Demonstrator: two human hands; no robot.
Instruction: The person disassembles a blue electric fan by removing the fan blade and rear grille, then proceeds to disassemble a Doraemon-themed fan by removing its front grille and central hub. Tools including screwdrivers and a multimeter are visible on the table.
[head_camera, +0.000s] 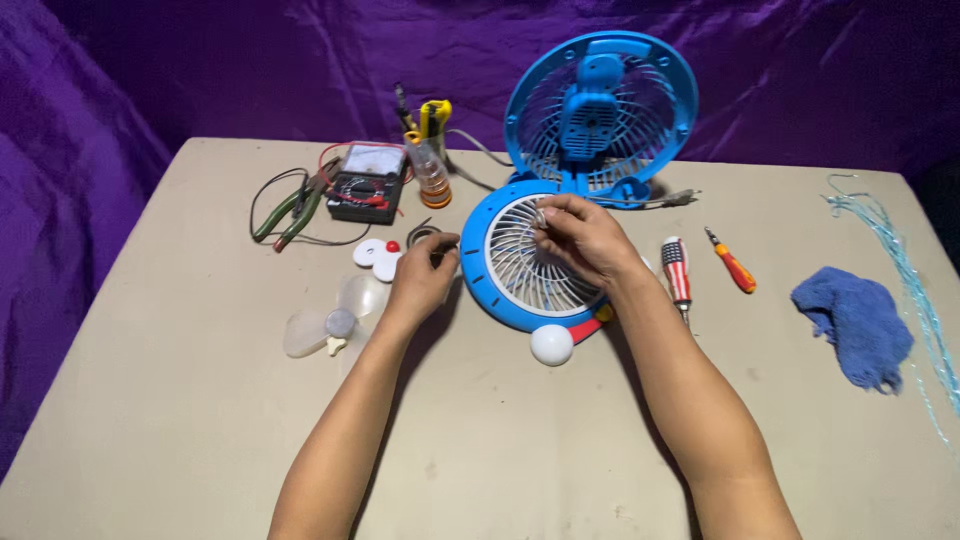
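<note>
A blue round fan grille (497, 290) with white slats lies flat on the table. My right hand (585, 240) rests on its middle, fingers pinched on a small shiny part I cannot make out. My left hand (420, 278) sits at the grille's left rim, fingers curled near a small dark ring (421, 234). Behind stands the blue fan body (600, 110) with its rear cage upright. A clear fan blade (335, 322) lies left of my left hand. A white ball (551, 344) touches the grille's near edge.
A multimeter (367, 181) with red and black leads, green-handled pliers (290, 212), a small bottle (433, 177) and a white-and-red piece (378, 258) lie at the back left. Two screwdrivers (677, 272) (732, 262), a blue cloth (856, 325) and pale strings (905, 265) lie right.
</note>
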